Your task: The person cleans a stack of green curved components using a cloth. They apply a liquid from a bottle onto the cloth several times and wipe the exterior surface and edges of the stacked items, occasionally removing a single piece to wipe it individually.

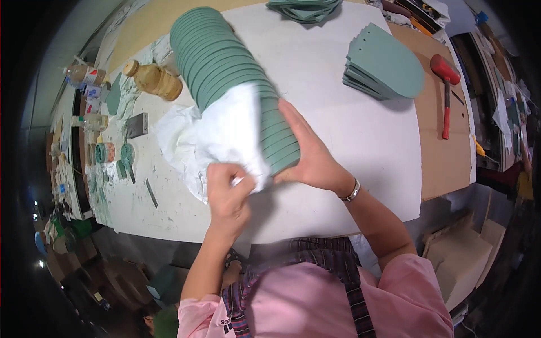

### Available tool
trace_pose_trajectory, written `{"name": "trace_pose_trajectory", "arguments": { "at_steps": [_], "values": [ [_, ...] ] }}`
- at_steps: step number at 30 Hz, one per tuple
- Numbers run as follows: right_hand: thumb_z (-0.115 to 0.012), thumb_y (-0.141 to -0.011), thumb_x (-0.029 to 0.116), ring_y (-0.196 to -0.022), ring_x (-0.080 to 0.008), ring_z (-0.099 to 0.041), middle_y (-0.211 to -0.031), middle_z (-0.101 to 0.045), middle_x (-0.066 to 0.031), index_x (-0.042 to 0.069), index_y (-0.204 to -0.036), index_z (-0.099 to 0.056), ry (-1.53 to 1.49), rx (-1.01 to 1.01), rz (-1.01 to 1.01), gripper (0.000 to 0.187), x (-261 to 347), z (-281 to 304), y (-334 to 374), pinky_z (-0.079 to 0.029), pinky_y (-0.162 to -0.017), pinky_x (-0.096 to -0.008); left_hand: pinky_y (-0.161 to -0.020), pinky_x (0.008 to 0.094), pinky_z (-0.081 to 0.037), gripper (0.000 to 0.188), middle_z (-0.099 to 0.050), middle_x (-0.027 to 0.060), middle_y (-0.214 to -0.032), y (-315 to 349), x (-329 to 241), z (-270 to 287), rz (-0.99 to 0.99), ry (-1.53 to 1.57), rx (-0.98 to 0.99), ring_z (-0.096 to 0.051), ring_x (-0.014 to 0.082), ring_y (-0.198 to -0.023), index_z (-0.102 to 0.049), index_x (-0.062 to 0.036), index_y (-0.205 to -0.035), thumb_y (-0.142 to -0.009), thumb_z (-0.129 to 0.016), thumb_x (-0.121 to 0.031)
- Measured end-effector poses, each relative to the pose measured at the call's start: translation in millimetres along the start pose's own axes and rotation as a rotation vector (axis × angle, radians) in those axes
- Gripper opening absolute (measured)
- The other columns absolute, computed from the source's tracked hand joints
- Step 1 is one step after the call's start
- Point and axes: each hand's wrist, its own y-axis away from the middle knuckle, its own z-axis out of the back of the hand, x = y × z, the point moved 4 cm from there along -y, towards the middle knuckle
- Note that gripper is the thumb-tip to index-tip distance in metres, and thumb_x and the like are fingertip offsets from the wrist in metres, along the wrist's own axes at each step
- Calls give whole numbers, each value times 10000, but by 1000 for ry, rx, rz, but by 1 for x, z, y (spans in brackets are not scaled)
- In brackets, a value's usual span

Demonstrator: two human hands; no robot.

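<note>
A long overlapping row of green, rounded flat pieces [217, 53] slants across the white worktop toward me. A crumpled white cloth [225, 121] lies over the near left part of the row, its right edge blurred. Below the row's near end, my left hand [225, 197] is closed in a pinch on the cloth's lower edge. My right hand [318, 163] braces the near end of the row. Its fingers stretch up along the right side, and the thumb bends round the end. Part of the row is hidden under the cloth.
More green pieces [383, 65] sit stacked at the right, and another stack [304, 8] at the far edge. A red mallet [446, 84] lies on brown board. At left are a bottle of yellowish liquid [155, 80], a dark grey block [137, 125] and a green-stained brush [128, 158].
</note>
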Motion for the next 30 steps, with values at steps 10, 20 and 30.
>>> {"name": "trace_pose_trajectory", "arguments": {
  "at_steps": [10, 20, 30],
  "values": [
    [-962, -551, 257, -1511, -379, -236, -1639, -202, -239, -33, -1570, -171, 9, 26, 17, 1322, -2, -3, -1, -231, -1235, -414, -740, 331, -423, 299, -492, 126, -914, 34, -4, -6, 54, -17, -116, -509, 282, -840, -674, 7, -911, -697, -533, 159],
    [-974, -542, 364, -1515, -335, -242, -1645, -211, -202, 19, -1598, -148, -42, 28, -6, 1385, -12, -3, -2, -232, -1230, -402, -776, 302, -412, 240, -468, 131, -941, 56, -8, -20, 228, 108, -241, -501, 258, -859, -606, 82, -916, -757, -450, 170],
    [-975, -525, 494, -1488, -302, -306, -1623, -281, -177, 63, -1613, -147, -85, 34, -73, 1433, -11, -5, 0, -271, -1209, -397, -800, 250, -393, 133, -492, 84, -961, 60, 3, -28, 348, 360, -409, -496, 204, -875, -599, 92, -970, -870, -512, 103]
  ]
}}
